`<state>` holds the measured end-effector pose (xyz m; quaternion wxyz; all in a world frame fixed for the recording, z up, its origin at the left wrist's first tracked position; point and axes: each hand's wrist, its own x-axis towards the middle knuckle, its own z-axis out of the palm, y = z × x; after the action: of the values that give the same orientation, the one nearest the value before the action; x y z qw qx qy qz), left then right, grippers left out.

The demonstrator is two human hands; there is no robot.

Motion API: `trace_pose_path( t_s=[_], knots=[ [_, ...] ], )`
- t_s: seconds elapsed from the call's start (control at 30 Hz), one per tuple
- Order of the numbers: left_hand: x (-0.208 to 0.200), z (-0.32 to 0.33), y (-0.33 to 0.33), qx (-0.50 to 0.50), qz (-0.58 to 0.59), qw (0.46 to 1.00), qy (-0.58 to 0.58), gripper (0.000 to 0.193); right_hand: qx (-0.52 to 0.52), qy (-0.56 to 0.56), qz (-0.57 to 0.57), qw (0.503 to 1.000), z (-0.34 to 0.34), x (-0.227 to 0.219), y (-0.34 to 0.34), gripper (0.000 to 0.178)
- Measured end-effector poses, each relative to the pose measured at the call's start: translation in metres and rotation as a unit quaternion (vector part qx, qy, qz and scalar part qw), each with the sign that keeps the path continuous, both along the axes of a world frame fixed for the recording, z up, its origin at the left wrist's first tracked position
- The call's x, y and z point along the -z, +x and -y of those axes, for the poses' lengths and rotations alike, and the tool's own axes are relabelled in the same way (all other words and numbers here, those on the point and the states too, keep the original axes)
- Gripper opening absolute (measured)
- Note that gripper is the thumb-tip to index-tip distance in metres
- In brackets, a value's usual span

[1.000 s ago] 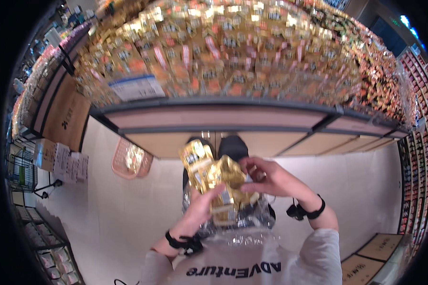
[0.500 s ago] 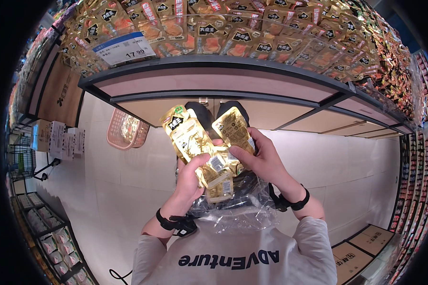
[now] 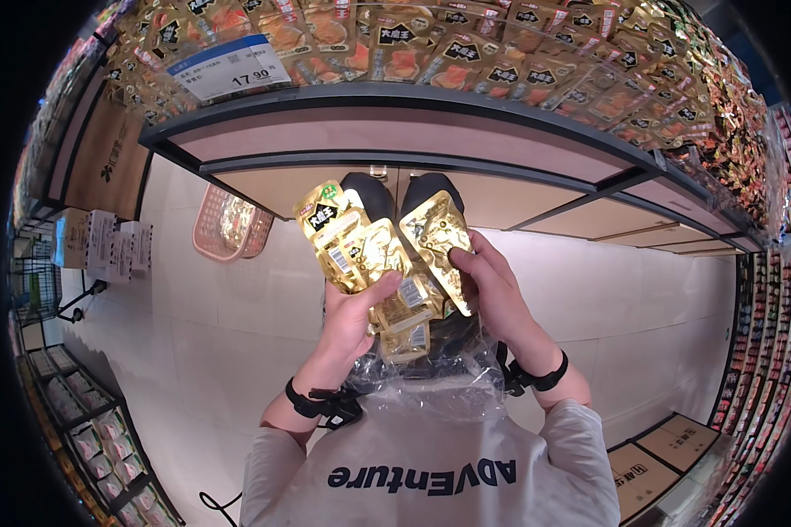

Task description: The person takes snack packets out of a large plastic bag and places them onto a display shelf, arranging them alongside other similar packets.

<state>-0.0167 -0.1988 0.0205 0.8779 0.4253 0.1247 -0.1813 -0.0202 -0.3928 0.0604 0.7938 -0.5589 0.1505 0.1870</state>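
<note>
Gold foil snack pouches [image 3: 380,250], near the knees [image 3: 369,195]. Left hand [image 3: 351,318]: fingers pinch a fanned bunch. Right hand [image 3: 494,285]: fingers pinch a single pouch [image 3: 434,235] just beside it. Looks midway from here: bunch gathered, single not joined.

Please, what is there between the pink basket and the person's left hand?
In the head view, only pale floor shows between the pink basket and the left hand.
</note>
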Motion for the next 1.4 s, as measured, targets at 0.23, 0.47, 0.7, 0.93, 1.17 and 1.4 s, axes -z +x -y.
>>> trace_pose_path(
  t_s=[0.23,0.47,0.7,0.93,1.17,1.4],
  knots=[
    [0.002,0.0,-0.002,0.035,0.015,0.997,0.068,0.046,-0.063,-0.106,0.154,0.98,-0.011,0.013,-0.001,0.025],
    [0.003,0.002,-0.006,0.083,0.098,0.985,0.117,0.048,-0.094,-0.08,0.123,0.985,-0.003,0.034,-0.003,0.023],
    [0.008,0.004,-0.004,0.067,0.036,0.995,0.072,0.05,0.022,0.1,-0.004,0.995,0.002,0.034,0.007,0.026],
    [-0.001,0.002,0.003,0.093,0.022,0.992,0.082,0.046,0.177,0.147,0.053,0.972,0.011,0.027,0.017,0.03],
    [0.024,0.0,-0.009,0.119,-0.011,0.992,0.038,0.05,0.215,-0.08,0.341,0.912,0.051,-0.031,0.019,0.055],
    [0.022,-0.003,-0.007,0.135,-0.04,0.989,0.044,0.052,0.292,-0.434,0.585,0.62,0.036,-0.206,0.125,0.029]
  ],
)
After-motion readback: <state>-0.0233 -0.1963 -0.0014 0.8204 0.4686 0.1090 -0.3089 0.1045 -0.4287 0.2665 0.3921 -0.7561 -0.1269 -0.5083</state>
